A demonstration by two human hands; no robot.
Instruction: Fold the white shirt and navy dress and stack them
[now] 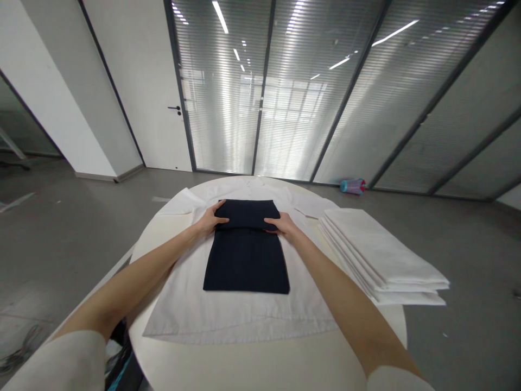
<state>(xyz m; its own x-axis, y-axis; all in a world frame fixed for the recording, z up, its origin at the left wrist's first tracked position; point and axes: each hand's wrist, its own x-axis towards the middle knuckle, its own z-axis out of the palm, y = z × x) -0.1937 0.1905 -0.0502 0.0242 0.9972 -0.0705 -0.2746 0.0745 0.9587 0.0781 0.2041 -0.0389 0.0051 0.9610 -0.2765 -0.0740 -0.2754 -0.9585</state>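
A dark navy folded cloth (246, 263) lies on top of a white shirt (171, 312) that is spread out with its sleeves to either side. The far part of the navy cloth is doubled over, leaving a fold line across it. My left hand (209, 220) grips the left edge of that folded part, thumb on top and the other fingers partly hidden. On the opposite edge my right hand (285, 225) pinches the same folded part, with its thumb above and fingers underneath.
Both garments lie on a round white table (244, 366). A stack of folded white cloths (382, 250) overhangs the table's right edge. Beyond stand a glass partition (285, 108) and a white door (138, 81). A blue and purple object (353, 186) lies on the floor.
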